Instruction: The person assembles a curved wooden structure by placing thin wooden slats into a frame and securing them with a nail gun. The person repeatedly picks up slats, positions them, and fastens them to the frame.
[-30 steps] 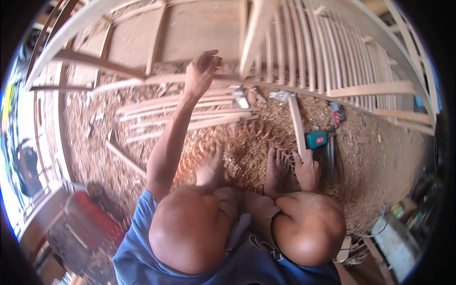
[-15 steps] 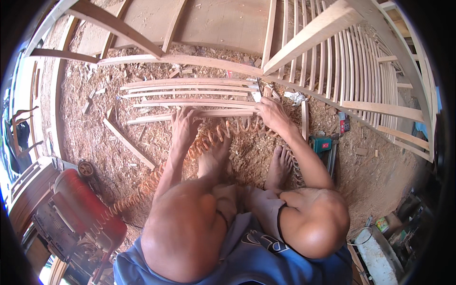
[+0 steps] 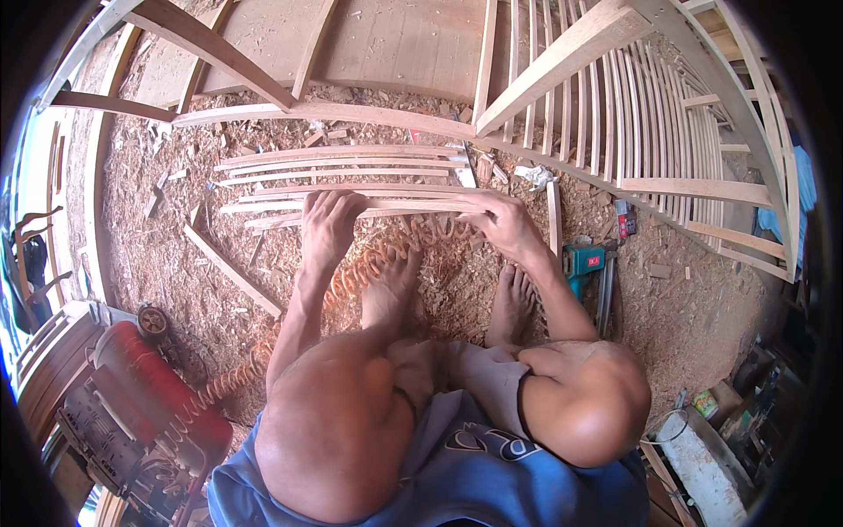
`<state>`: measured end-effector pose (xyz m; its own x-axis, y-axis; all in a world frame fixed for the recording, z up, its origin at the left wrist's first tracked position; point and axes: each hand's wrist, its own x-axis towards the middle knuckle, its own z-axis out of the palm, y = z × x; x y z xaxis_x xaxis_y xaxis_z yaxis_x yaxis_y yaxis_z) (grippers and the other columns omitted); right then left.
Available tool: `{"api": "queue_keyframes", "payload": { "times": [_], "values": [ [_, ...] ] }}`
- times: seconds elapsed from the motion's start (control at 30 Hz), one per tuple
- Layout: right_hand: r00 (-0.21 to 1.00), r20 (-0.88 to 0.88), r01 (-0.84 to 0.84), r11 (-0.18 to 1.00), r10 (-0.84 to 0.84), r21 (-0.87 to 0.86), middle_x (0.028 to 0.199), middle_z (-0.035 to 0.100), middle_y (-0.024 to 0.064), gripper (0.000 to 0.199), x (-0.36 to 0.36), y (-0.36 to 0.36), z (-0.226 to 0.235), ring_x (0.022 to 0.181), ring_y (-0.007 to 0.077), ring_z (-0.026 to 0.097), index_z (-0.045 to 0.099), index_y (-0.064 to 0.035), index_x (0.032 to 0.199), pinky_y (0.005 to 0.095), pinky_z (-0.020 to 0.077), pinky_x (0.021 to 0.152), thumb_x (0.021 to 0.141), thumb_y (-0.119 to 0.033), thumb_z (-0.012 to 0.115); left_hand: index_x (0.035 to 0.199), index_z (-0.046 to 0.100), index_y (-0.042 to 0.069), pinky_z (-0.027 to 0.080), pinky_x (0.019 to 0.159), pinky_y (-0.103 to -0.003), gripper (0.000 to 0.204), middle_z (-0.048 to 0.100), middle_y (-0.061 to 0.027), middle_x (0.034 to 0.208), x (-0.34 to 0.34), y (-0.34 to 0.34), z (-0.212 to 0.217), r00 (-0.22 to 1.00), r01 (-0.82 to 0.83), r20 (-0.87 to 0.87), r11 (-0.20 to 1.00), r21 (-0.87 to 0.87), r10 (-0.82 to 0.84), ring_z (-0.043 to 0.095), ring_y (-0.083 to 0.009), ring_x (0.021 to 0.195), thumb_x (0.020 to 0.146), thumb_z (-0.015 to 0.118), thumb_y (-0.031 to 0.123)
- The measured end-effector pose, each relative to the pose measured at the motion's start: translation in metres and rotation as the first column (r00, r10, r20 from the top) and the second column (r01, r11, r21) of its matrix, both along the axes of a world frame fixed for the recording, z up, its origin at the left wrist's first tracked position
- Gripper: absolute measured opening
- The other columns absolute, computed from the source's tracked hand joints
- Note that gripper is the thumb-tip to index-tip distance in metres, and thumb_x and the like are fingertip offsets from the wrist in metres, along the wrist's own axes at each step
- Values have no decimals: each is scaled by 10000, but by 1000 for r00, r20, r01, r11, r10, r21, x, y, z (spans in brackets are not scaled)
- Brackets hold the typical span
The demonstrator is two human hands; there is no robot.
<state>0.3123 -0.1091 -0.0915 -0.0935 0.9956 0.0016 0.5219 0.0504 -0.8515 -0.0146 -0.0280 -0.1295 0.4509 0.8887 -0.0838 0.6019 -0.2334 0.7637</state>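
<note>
In the head view, several thin near slats (image 3: 413, 203) lie side by side across the middle of the floor (image 3: 685, 316), parallel to the far rail (image 3: 369, 115) of the wooden frame at its far edge. The left hand (image 3: 328, 227) is laid over them left of their middle, its fingers bent and pressed close together; the tips are hidden, so I cannot tell how firmly they close. The right hand (image 3: 507, 227) is at the right ends, thumb to the near side and fingers to the far side, apparently pinching those ends.

Handling them well calls for both hands to bear evenly, since slats this slender probably flex or fan apart if one end leads. The right thumb is well placed to square the ends, while the left hand is best kept loose enough to let single slats slide flush.

The far slats (image 3: 351, 162) lie just beyond, toward the rail, and are best left undisturbed. The coiled orange hose (image 3: 351, 279) runs close on the near side and could snag a low end. The green power tool (image 3: 583, 260), toward the floor's right edge, sits clear of both hands.
</note>
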Motion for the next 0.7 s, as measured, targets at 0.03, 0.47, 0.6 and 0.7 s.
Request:
{"api": "queue_keyframes", "payload": {
  "times": [0.03,0.47,0.6,0.7],
  "values": [
    [1000,-12,-6,999,7,46,1169,733,150,301,7,-3,9,980,243,736,725,-52,1192,341,608,873,892,-72,737,1266,596,54,495,981,-504,392,615,-167,1268,-1,0,1,1000,2,-3,1000,-2,-2,611,-313,1124,995,642,334],
    [437,-743,497,825,-506,-270,847,629,69,239,162,-133,58,811,145,572,666,7,1123,277,438,740,1039,-200,580,1289,581,17,490,990,-486,396,560,-181,1382,-1,23,10,994,104,-24,994,-46,-105,581,-312,1165,1025,591,311],
    [374,-682,611,720,-628,-329,751,596,55,271,167,-143,60,715,131,552,652,15,1098,271,425,673,1033,-244,604,1297,576,6,488,993,-480,397,543,-185,1417,11,27,14,991,131,-11,990,-60,-131,571,-311,1177,1034,576,304],
    [294,-594,721,582,-749,-377,657,585,34,349,165,-141,59,592,111,534,648,16,975,257,407,573,1011,-331,652,1302,572,-3,487,995,-476,399,531,-188,1443,20,21,23,997,11,78,997,-82,-5,564,-311,1186,1041,564,299]
  ]
}}
